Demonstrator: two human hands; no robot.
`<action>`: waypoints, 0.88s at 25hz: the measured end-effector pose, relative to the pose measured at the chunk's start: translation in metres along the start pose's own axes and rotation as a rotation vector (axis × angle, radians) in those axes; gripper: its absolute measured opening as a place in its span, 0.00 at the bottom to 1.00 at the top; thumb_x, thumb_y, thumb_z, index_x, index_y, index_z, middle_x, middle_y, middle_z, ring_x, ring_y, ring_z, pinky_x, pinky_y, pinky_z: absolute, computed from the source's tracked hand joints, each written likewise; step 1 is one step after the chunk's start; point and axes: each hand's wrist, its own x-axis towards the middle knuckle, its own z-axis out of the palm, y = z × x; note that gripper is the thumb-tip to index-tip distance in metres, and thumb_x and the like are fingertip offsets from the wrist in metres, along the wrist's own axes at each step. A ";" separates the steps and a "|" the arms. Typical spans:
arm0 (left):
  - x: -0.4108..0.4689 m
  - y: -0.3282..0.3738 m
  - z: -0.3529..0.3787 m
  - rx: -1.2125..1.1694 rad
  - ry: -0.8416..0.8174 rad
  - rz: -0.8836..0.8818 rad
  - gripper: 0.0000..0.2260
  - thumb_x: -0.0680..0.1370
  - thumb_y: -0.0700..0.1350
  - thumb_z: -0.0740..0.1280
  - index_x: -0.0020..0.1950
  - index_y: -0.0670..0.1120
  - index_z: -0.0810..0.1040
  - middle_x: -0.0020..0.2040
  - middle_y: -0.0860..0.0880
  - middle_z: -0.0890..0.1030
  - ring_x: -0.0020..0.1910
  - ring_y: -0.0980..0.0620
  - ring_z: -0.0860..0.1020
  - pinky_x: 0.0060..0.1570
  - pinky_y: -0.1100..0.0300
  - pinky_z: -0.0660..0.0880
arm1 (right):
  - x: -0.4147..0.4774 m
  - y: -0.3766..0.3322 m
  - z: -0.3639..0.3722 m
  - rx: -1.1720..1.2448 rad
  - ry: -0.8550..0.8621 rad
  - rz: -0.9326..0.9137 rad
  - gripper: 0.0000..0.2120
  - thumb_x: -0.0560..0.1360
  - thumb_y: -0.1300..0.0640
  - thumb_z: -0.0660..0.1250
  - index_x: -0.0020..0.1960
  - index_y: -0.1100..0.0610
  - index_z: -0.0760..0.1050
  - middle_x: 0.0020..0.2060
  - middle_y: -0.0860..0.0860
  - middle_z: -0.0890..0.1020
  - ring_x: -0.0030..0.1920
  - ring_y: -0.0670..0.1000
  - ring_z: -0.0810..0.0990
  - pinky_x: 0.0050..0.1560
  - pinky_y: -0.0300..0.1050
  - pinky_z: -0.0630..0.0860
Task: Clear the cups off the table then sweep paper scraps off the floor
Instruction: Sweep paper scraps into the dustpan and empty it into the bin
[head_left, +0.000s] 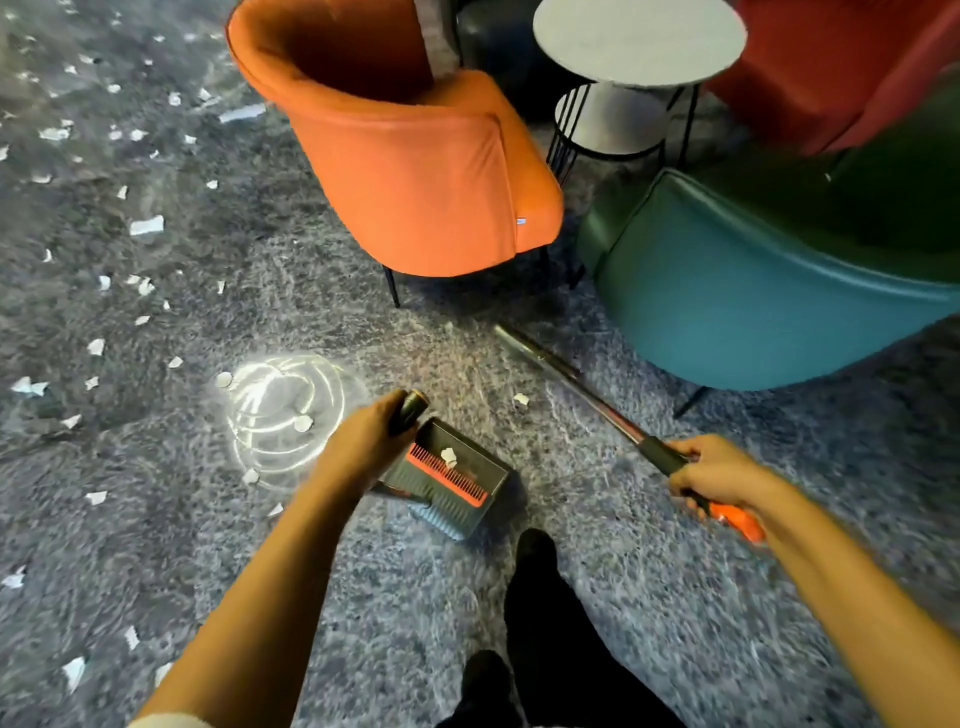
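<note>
**Feet planted, a tool in each hand: sweeping stage in hand**

Dark trouser legs (550, 623) stand at the bottom of the view, both forearms reaching out over them.

Left hand (363, 436): clenched round the upright handle of the dustpan (447, 480). The pan sits on the carpet (597, 571) just ahead of the feet, with one white scrap (448, 457) lying by its red comb.

Right hand (711, 470): wrapped round the dark grip of the broom (571, 376). Its metal shaft slants away toward the chairs, and an orange part shows behind the wrist. Which end carries the bristles cannot be told.

Assessment: the table stage appears done and floor collection has barely begun. The next move calls for bringing the bristles round to the left and drawing litter toward the pan mouth. Short strokes are advised, since light paper may snag or flutter on carpet pile.

Surface: mottled blue-grey carpet with a bright ringed light patch (283, 410) beside the pan. Paper scraps (147, 226) lie scattered widely across the left side, and a few are near the pan.

Room: an orange chair (415, 171), a teal chair (753, 291) and a red chair (841, 67) ring a round white table (639, 41). No cups are visible on its top.
</note>
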 end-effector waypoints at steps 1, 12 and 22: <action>0.017 0.010 0.003 0.003 -0.014 0.009 0.11 0.77 0.48 0.67 0.54 0.43 0.73 0.44 0.41 0.80 0.44 0.40 0.78 0.36 0.57 0.62 | 0.016 -0.003 -0.008 0.001 0.019 0.015 0.21 0.72 0.77 0.58 0.63 0.66 0.72 0.21 0.55 0.71 0.12 0.45 0.66 0.14 0.31 0.62; 0.150 0.058 0.010 -0.014 -0.062 0.053 0.10 0.75 0.44 0.68 0.54 0.43 0.74 0.39 0.46 0.75 0.38 0.44 0.74 0.36 0.56 0.65 | 0.057 -0.007 -0.034 -0.207 -0.218 0.122 0.18 0.72 0.73 0.61 0.62 0.68 0.70 0.53 0.64 0.79 0.16 0.45 0.69 0.18 0.37 0.66; 0.165 0.052 -0.001 -0.009 -0.052 0.082 0.08 0.75 0.43 0.68 0.51 0.44 0.73 0.37 0.48 0.74 0.32 0.49 0.71 0.28 0.62 0.62 | 0.024 -0.038 -0.072 -0.039 -0.388 0.170 0.32 0.71 0.74 0.63 0.71 0.51 0.66 0.35 0.58 0.77 0.20 0.47 0.73 0.20 0.38 0.70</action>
